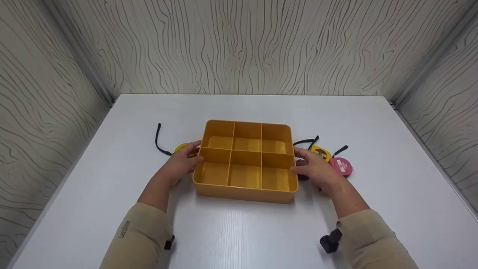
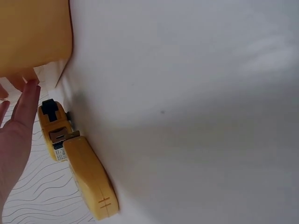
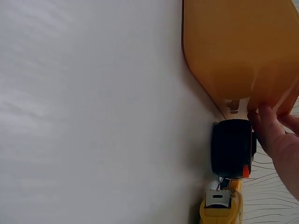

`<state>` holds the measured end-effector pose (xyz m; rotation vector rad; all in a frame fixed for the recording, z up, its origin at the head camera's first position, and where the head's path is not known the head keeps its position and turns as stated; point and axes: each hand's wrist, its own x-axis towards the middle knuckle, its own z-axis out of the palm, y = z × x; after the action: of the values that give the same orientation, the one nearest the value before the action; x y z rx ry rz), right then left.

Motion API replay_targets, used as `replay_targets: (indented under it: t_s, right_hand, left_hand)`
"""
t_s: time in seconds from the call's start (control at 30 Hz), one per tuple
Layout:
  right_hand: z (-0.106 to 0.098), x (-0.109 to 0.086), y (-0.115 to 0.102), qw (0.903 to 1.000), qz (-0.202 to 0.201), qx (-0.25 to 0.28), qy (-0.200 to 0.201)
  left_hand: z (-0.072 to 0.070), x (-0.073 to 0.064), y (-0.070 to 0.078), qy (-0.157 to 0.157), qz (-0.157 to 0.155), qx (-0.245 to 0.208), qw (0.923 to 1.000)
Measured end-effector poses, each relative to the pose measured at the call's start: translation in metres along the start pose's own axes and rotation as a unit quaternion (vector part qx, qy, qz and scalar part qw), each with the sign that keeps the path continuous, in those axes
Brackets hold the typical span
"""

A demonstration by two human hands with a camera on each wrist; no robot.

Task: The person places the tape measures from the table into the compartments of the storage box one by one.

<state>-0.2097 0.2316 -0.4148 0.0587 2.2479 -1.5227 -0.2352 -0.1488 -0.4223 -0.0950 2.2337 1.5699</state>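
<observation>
A yellow-orange divided box with several compartments sits on the white table, its compartments bare. My left hand holds its left side, thumb at the rim and fingers along the outer wall. On the opposite side my right hand grips the wall likewise, its thumb tip over the rim. Close to the left hand are two yellow tape measures, mostly covered by the hand in the head view. Beside the right hand lie a black tape measure, a yellow tape measure and a pink tape measure.
A black wrist strap trails from a tape measure on the left. Other dark straps lie on the right. The white table is bounded by wood-grain patterned panels at the back and both sides.
</observation>
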Motion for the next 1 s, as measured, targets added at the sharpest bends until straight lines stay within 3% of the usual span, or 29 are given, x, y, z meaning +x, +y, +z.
replay_targets:
  t_s: [0.2, 0.53, 1.0]
  right_hand:
    - [-0.001, -0.003, 0.000, 1.0000, 0.001, -0.007, -0.005]
    - [-0.005, -0.002, 0.001, 0.9998, -0.001, -0.013, -0.015]
    - [-0.006, -0.005, 0.004, 0.9988, -0.011, -0.041, -0.024]
  left_hand:
    - [0.002, -0.004, -0.004, -0.006, -0.012, -0.006, 0.9999]
    - [0.003, -0.012, -0.014, -0.022, 0.015, -0.037, 0.9989]
    - [0.006, -0.020, -0.019, -0.037, 0.008, -0.079, 0.9962]
